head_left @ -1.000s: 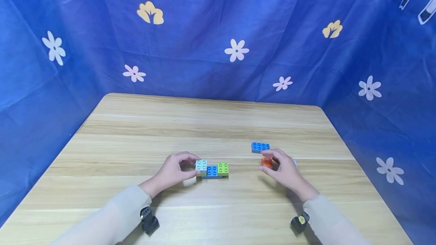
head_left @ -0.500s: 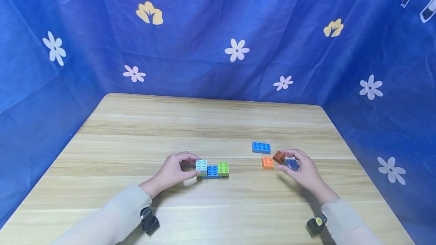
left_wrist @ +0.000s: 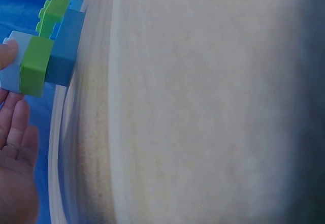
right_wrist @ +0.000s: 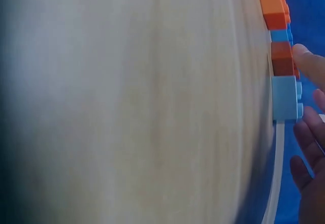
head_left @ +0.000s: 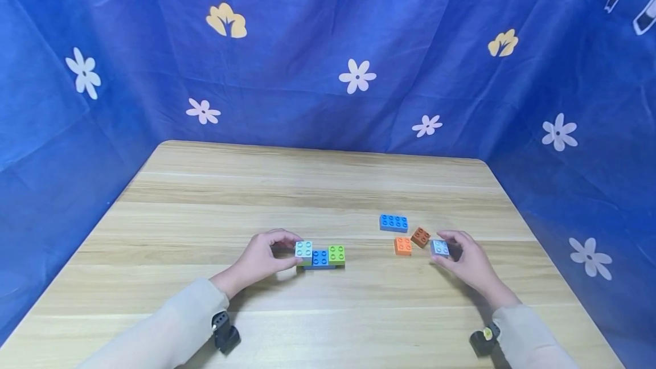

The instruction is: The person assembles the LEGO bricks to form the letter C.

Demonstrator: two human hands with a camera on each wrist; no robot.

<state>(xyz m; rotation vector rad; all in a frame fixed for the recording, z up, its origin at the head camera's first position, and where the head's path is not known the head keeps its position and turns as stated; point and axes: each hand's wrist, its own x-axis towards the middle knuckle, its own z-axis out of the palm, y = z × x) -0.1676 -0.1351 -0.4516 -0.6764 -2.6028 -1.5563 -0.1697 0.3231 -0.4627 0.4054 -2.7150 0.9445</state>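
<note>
My left hand [head_left: 261,255] pinches a light blue brick [head_left: 303,249] between thumb and fingers. That brick sits on a green brick [left_wrist: 35,66] at the left end of a small built piece. The same piece has a blue brick [head_left: 320,257] in the middle and a lime green brick [head_left: 336,253] on its right. On the table to the right, a second light blue brick [head_left: 439,247] lies between the spread thumb and fingers of my right hand [head_left: 468,258]. In the right wrist view, the thumb stands apart from this brick [right_wrist: 284,99], while the fingertips are close to its edge.
A reddish-brown brick [head_left: 420,237] lies turned at an angle just left of my right hand. Beside it is an orange brick [head_left: 402,246], with a long blue brick [head_left: 393,222] behind. A blue patterned curtain [head_left: 307,107] stands around the wooden table [head_left: 256,181].
My right hand moved right from the orange brick, let go of the reddish-brown brick, and came around the light blue brick. My left hand and the built piece stayed put.
</note>
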